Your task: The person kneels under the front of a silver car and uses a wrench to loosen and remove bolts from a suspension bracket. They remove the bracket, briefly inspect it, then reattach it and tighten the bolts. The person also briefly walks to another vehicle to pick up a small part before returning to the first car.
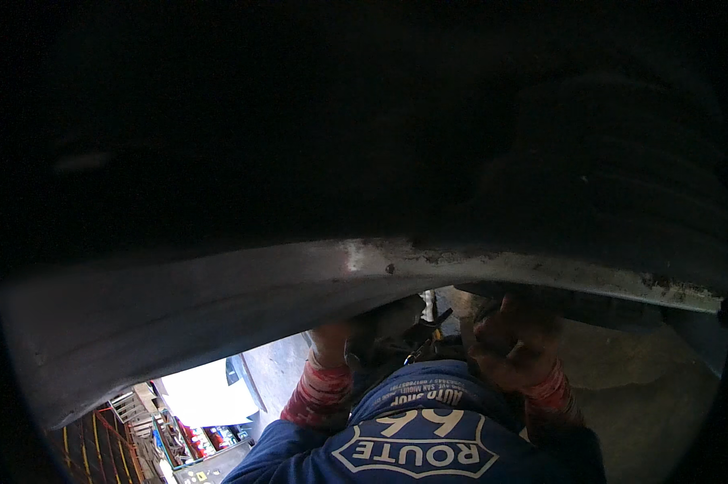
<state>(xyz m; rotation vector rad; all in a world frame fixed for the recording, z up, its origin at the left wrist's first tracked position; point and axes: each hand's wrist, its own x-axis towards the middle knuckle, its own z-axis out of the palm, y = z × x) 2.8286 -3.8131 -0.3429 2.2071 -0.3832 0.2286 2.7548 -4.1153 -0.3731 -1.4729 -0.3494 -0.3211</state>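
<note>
A long, curved grey panel (219, 286) with a scuffed, stained edge crosses the view above my arms. My left hand (329, 343) is just below it, left of my body; its fingers are hidden in shadow and behind the panel. Right of my body, my right hand (515, 345) is raised close under the panel's edge. Its fingers are bent inward, and deep shadow hides whatever is between them. Between the hands, a dark object with a yellowish part (436, 329) shows near my chest, too dim to name. Red patterned sleeves cover both forearms.
Darkness fills the space above the panel. At the lower left are a bright white sheet-like surface (209, 395), a rack or cart with red and blue items (207, 440), and dark flooring with yellow lines (90, 448). Brownish-grey floor (630, 395) shows at the right.
</note>
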